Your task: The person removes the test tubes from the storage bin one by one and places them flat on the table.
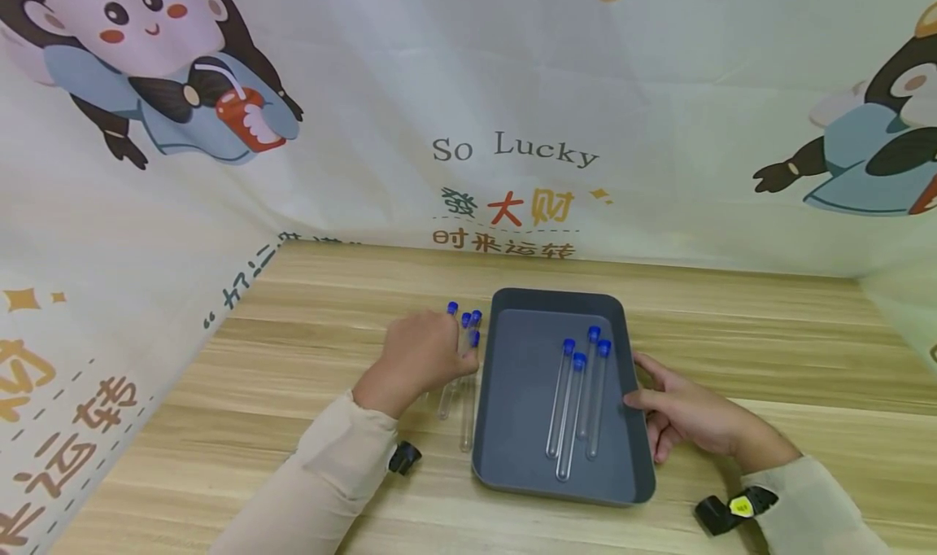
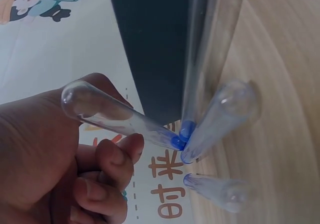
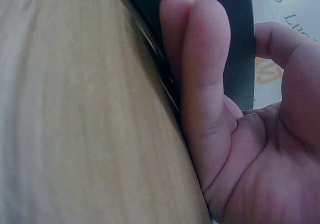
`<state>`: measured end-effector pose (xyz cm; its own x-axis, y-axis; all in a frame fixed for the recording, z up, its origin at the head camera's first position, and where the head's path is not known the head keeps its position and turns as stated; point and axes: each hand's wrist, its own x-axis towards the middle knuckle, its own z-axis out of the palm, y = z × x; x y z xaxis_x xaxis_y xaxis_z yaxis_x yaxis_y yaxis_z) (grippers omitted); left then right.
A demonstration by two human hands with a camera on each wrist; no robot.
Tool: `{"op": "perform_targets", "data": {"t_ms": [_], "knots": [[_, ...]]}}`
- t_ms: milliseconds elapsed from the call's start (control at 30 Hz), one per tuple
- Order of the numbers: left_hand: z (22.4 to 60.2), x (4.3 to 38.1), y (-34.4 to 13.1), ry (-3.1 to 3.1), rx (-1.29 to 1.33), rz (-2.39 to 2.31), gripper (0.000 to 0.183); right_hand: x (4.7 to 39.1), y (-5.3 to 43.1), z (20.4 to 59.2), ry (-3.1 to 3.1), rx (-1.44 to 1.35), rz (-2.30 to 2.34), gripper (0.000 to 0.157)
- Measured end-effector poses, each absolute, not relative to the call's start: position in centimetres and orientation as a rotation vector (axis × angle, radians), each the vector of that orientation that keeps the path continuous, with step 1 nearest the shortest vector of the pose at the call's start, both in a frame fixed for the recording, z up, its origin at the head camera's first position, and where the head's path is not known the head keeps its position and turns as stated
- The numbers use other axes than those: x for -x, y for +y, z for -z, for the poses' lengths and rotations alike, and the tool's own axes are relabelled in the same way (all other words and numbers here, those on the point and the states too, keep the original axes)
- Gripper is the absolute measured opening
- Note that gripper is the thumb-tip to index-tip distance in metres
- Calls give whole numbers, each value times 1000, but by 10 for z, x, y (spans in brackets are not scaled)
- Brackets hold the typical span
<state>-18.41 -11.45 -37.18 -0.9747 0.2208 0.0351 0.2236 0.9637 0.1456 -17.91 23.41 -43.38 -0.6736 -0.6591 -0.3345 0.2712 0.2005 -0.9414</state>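
In the head view my left hand (image 1: 420, 347) is beside the left wall of a dark grey tray (image 1: 512, 457), over several clear test tubes with blue caps. The left wrist view shows its thumb and fingertips pinching one test tube (image 2: 107, 111), whose rounded bottom is raised toward the camera. Another tube (image 2: 217, 119) and a further tube (image 2: 215, 189) lie on the table, caps close together. My right hand (image 1: 684, 417) holds the tray's right side, thumb over the rim and fingers (image 3: 205, 69) along the outer wall. Several capped tubes (image 1: 574, 412) lie inside the tray.
The tray stands on a wood-grain table (image 1: 293, 360). A printed cloth (image 1: 366, 91) with cartoon figures and lettering rises behind the table and along its left side. Small black devices sit at both wrists, one by the left cuff (image 1: 337, 449).
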Motion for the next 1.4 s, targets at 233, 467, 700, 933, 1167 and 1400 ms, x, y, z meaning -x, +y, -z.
{"op": "perform_targets", "data": {"t_ms": [233, 467, 700, 933, 1167, 1400], "knots": [[375, 185, -113, -3114, 340, 188, 46, 178, 234, 433, 1739, 361, 1571, 89], [376, 187, -112, -3171, 331, 145, 45, 179, 234, 434, 1742, 373, 1570, 87], [378, 187, -111, -3200, 337, 157, 47, 178, 234, 433, 1754, 369, 1566, 88], [380, 188, -109, -3224, 333, 143, 49, 178, 235, 434, 1754, 377, 1562, 86], [385, 191, -110, -3244, 318, 95, 48, 178, 235, 433, 1760, 368, 1561, 86], [389, 192, -111, -3240, 318, 68, 50, 178, 235, 432, 1759, 380, 1557, 86]]}}
